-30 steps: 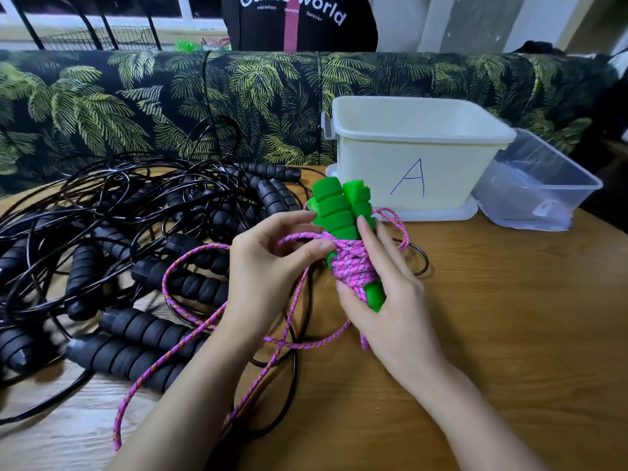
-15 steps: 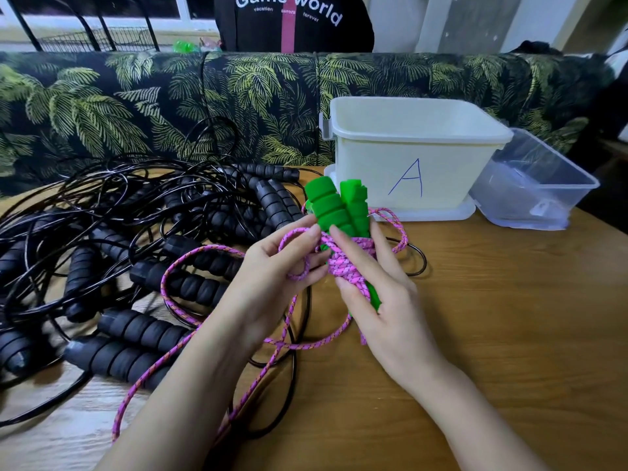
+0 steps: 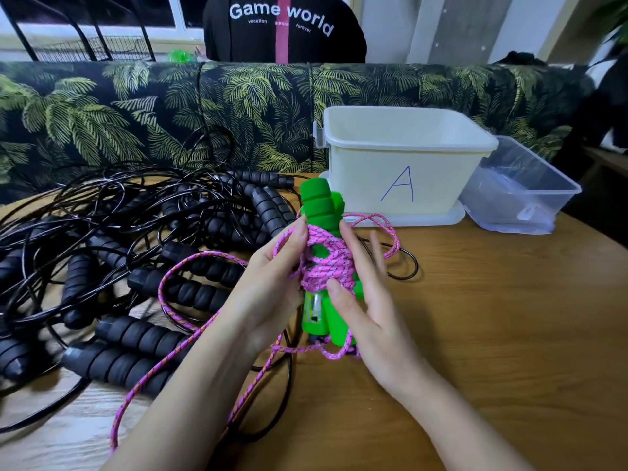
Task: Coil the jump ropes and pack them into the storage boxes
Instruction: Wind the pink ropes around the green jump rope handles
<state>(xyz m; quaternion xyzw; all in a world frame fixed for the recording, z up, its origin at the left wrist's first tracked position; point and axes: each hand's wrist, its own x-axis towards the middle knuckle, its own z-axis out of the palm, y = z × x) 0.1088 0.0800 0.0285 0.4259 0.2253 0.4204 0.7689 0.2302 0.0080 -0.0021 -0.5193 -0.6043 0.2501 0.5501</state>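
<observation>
Green foam handles, pair, upright over wooden worktop; pink braided rope wound round the middle. L hand: fingers curled, pinching a rope loop. R hand: thumb on wraps, fingers behind, gripping handles. Rope tail trails over black jump ropes. White box "A" behind; clear box beside it.

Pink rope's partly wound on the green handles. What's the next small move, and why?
Probably one more wrap round the green handles: the left hand pinches the pink rope, the right hand holds them, and much rope lies loose on the table.
</observation>
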